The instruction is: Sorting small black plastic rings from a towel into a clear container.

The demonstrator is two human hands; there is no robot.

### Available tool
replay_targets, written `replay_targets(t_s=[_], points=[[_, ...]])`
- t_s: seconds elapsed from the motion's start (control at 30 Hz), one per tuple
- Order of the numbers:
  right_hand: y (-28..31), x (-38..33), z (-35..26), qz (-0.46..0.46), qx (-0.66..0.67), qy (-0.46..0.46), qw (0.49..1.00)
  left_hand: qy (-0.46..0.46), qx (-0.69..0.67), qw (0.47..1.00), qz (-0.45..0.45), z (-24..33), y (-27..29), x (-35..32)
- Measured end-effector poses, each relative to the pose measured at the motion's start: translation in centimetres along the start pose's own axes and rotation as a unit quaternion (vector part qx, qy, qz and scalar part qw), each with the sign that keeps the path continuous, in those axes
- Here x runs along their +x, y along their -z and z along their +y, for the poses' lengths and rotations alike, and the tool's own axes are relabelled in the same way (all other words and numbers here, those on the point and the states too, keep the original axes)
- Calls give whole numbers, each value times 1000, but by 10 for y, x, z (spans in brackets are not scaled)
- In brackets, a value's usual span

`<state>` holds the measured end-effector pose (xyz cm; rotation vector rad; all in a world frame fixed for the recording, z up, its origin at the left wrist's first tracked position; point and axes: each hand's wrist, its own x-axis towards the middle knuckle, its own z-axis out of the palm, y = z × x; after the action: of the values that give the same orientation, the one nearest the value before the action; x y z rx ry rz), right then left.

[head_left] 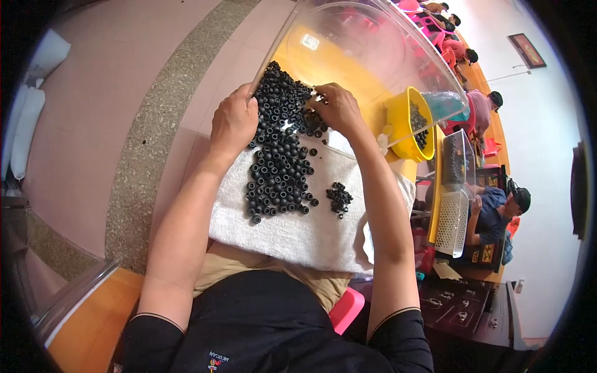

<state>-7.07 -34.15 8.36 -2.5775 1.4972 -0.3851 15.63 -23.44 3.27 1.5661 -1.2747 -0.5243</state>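
A large clear plastic bin lies tipped with its mouth toward me. Many small round black hollow parts spread from inside it onto a white towel over my lap. My left hand is closed on the bin's left edge, thumb beside the parts. At the right side of the pile, my right hand has its fingers curled down round some black parts; its fingertips are partly hidden. A separate little heap of smaller black pieces sits on the towel, nearer to me and right of the main pile.
A yellow bucket holding dark small parts stands right of my right hand. Beyond it are a clear box and a white perforated basket on a table. A person sits at the right; several others sit farther off.
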Motion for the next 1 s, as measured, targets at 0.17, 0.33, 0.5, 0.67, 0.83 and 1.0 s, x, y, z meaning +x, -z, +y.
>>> replay_targets(t_s=[0.17, 0.33, 0.5, 0.67, 0.83, 1.0], points=[[1, 15, -21, -58, -16, 1, 998, 0, 10, 1000, -2, -3, -1, 0], [-2, 29, -29, -104, 5, -25, 994, -11, 15, 1000, 7, -7, -3, 1], [-9, 31, -24, -49, -1, 12, 999, -8, 12, 1000, 10, -4, -2, 0], [-14, 31, -20, -22, 1, 25, 999, 22, 25, 999, -28, 3, 2, 1], [-10, 32, -25, -47, -4, 9, 999, 25, 23, 999, -28, 5, 4, 1], [-1, 29, -28, -50, -19, 2, 999, 24, 32, 999, -36, 4, 5, 3]])
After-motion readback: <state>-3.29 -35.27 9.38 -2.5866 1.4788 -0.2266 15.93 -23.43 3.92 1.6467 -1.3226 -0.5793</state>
